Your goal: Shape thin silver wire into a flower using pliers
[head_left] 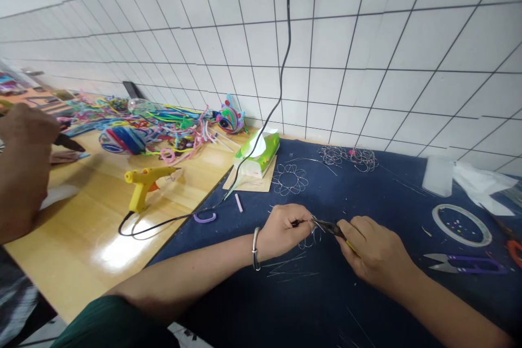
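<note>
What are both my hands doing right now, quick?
Left hand: closed, pinching the thin looped wire.
Right hand: closed around the pliers, whose tips are at the wire.

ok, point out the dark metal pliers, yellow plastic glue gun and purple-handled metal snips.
Dark metal pliers [332, 228]: head view, on the exposed metal head.
Yellow plastic glue gun [142, 189]: head view, on the upper handle.
Purple-handled metal snips [473, 270]: head view, on the nearer handle arm.
</note>
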